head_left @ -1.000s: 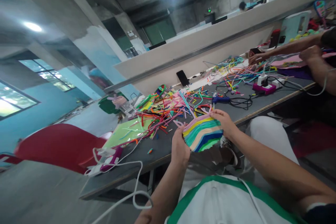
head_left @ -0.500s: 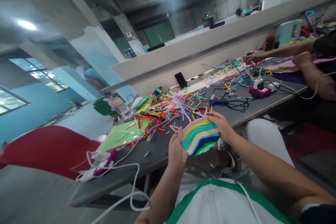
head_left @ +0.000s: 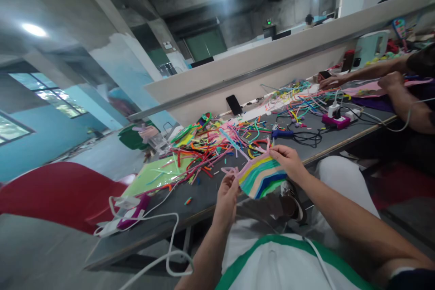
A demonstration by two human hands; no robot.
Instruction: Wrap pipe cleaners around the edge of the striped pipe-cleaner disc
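A striped piece made of pipe cleaners (head_left: 263,174) hangs between my two hands, with bands of pink, yellow, teal, beige, blue and green. My left hand (head_left: 228,195) pinches its left upper corner, beside a small pink loop. Its right upper corner is gripped by my right hand (head_left: 287,159), thumb on top. Pink ends stick up from the upper edge near both hands, and a light blue and pink strip (head_left: 234,144) reaches up behind it. The piece is held in front of the table edge, above my lap.
Loose pipe cleaners (head_left: 204,149) cover much of the table (head_left: 207,192). A blue glue gun (head_left: 282,133), a phone (head_left: 233,104), power strips (head_left: 336,120) and white cables lie about. A co-worker's hands (head_left: 331,82) are at the right. A red chair (head_left: 61,195) stands at the left.
The striped piece is slightly turned, and my left hand has shifted a little at its corner. Both hands still hold it. The co-worker's far hand has moved slightly.
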